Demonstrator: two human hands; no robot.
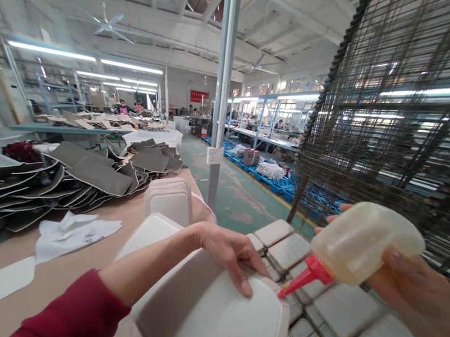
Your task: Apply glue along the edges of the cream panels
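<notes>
L hand pins white panel flat at table edge; R hand clamped on glue bottle, red nozzle at panel's edge. Keep tip on edge, squeeze light, steady bead.

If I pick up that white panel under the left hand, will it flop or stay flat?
The white panel juts past the table edge without sagging, so it is probably stiff. It looks thin, so likely light. Its smooth face may slide if pushed.
</notes>
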